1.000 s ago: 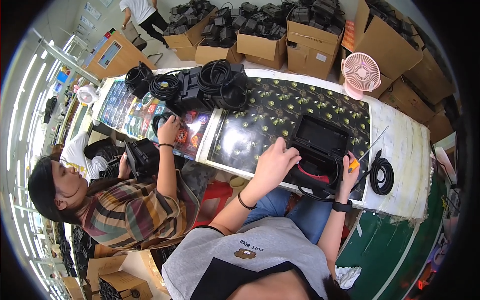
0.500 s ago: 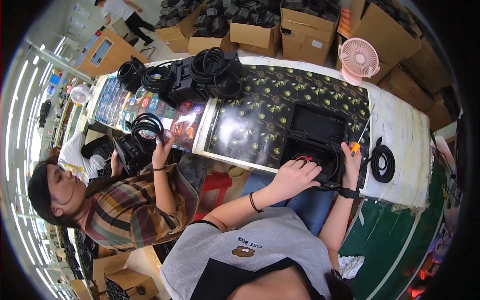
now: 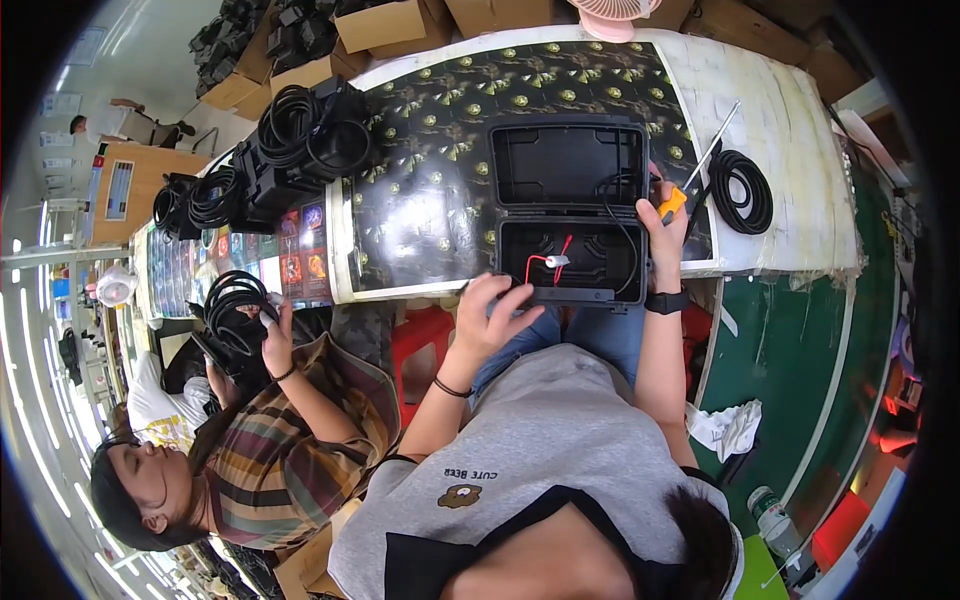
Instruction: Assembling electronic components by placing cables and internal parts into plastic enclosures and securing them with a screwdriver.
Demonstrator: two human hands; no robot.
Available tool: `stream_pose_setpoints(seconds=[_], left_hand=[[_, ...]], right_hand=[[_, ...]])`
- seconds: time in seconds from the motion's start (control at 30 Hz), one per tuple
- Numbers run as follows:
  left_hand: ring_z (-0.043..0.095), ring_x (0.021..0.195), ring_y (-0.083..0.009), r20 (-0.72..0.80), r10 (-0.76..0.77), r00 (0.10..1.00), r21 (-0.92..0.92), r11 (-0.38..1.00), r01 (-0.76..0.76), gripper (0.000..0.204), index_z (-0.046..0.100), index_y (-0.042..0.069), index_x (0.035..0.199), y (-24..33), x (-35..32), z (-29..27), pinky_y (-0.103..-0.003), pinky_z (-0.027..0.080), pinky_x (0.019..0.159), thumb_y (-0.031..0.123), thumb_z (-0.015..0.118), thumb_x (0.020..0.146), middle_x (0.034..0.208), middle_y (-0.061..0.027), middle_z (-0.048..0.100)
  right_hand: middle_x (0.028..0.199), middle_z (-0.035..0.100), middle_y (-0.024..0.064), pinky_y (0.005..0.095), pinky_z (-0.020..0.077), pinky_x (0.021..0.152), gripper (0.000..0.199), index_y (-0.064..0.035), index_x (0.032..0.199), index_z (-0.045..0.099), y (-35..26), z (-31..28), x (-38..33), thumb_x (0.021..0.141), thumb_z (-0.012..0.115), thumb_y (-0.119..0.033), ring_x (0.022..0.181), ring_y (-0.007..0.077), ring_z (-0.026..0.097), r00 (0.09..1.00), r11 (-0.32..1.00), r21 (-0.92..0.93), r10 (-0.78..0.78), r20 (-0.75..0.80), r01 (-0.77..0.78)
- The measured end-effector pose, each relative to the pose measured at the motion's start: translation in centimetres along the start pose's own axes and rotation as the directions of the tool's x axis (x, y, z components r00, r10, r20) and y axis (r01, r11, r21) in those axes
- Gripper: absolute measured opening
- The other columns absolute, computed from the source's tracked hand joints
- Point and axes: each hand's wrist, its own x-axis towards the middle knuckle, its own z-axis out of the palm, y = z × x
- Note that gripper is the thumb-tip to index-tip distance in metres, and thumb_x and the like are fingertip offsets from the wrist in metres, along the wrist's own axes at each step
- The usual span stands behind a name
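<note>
The left hand [image 3: 497, 312] has come back off the open case [image 3: 570, 210], fingers spread and empty just below its front edge. The right hand [image 3: 662, 215] stays clamped on the screwdriver [image 3: 690, 183] at the case's right side, so the red wire [image 3: 545, 262] inside lies free.

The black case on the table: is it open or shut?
Open. The black case has its lid folded back flat on the table, both inner halves showing, with red and black wires in the nearer half.
</note>
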Motion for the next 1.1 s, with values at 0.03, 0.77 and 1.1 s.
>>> stream_pose_setpoints(seconds=[0.03, 0.77, 1.1], left_hand=[[0.061, 0.092, -0.0201, 0.007, -0.094, 0.996, 0.048, 0.994, 0.094, 0.046, 0.071, 0.017, 0.11, -0.1, 0.0, -0.1, -0.036, 0.051, 0.084, 0.016, 0.082, 0.066, 0.097, -0.0026, 0.059], [0.056, 0.115, -0.0262, 0.234, -0.207, 0.95, 0.374, 0.921, 0.109, 0.033, 0.069, 0.015, 0.074, -0.9, 3.4, -1.5, -0.047, 0.04, 0.101, 0.048, 0.073, 0.075, 0.096, 0.0029, 0.065], [0.06, 0.108, -0.018, 0.199, -0.109, 0.974, 0.338, 0.94, 0.036, 0.026, 0.072, 0.017, 0.093, 0.0, 3.5, -1.4, -0.041, 0.044, 0.098, 0.036, 0.076, 0.075, 0.103, 0.0027, 0.065]], right_hand=[[0.143, 0.051, 0.0127, 0.0216, 0.042, 0.089, 0.039, -0.0142, 0.093, 0.04, -0.1, 0.1, 0.1, 0.08, 0.075, -0.001, 0.092, 0.0059, 0.05, 1.0, 1.0, -0.005, -0.01, 0.022, 0.01], [0.137, 0.052, 0.0118, 0.0219, 0.0425, 0.09, 0.041, -0.0151, 0.094, 0.041, -0.2, 0.1, -0.2, 0.079, 0.077, -0.004, 0.097, 0.0085, 0.054, 0.996, 0.995, 0.072, 0.074, -0.044, -0.071], [0.128, 0.055, 0.0063, 0.0234, 0.0404, 0.092, 0.039, -0.0149, 0.097, 0.043, 0.1, -0.3, -0.3, 0.079, 0.076, -0.003, 0.101, 0.0091, 0.051, 0.994, 0.995, 0.06, 0.087, -0.062, -0.084]])
